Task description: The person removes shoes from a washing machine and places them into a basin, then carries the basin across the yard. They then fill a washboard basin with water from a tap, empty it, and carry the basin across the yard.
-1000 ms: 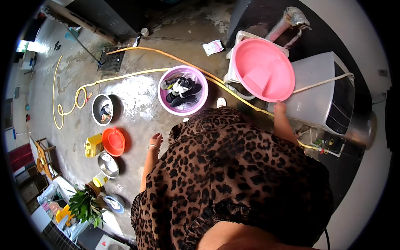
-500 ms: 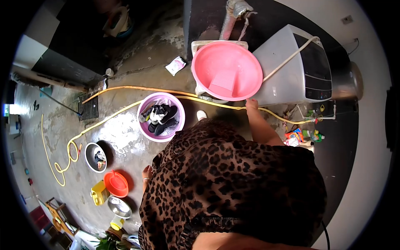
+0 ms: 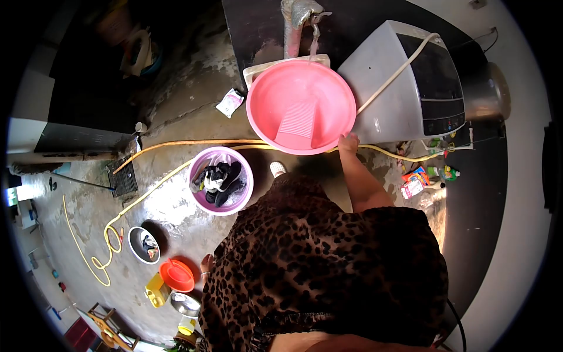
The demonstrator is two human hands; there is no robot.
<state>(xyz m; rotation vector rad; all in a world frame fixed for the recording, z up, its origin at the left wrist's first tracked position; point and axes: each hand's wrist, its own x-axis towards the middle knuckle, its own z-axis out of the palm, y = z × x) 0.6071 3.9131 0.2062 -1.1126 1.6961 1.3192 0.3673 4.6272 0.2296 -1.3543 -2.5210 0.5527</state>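
A round pink basin [image 3: 267, 120] with a ribbed washboard [image 3: 298, 122] moulded into it rests on a whitish stand [image 3: 253, 74]. My right hand [image 3: 349, 142] is closed on the basin's near right rim. Above the basin is a wrapped pipe with a tap [image 3: 316, 20], and a thin pale stream comes down from it. My left hand [image 3: 206, 265] hangs low at my side, partly hidden by leopard-print clothing. Its visible fingers look loose, with nothing seen in them. A purple basin [image 3: 249, 190] of soaking dark and white shoes or cloth stands on the floor.
A grey washing machine [image 3: 381, 82] stands right of the pink basin. Yellow hoses [image 3: 176, 171] cross the wet floor. A metal bowl [image 3: 132, 246], an orange basin [image 3: 177, 276] and a yellow jug [image 3: 156, 290] sit at lower left. Detergent packs [image 3: 415, 176] lie at right.
The view has shifted, so the pink basin appears farther left. More of the stand shows behind it, and its near rim sits closer to me. My right hand stays at the rim.
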